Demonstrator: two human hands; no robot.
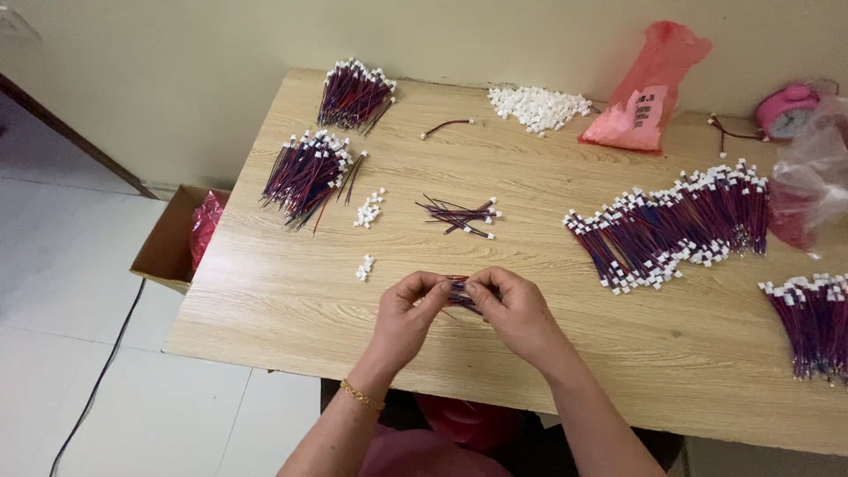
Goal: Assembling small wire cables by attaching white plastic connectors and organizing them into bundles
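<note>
A short red-and-blue wire lead (pixel 459 293) is pinched between the fingertips of the left hand (pixel 405 318) and the right hand (pixel 517 309), above the near edge of the wooden table (pixel 265 309); a small wire bundle (pixel 459 215) lies just beyond; white connectors (pixel 365 267) lie to the left.

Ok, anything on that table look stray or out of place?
Nothing damaged or spilled. One lone wire lies apart from the bundles near the white connector pile. Both hands, left and right, pinch a small wire bunch.
</note>
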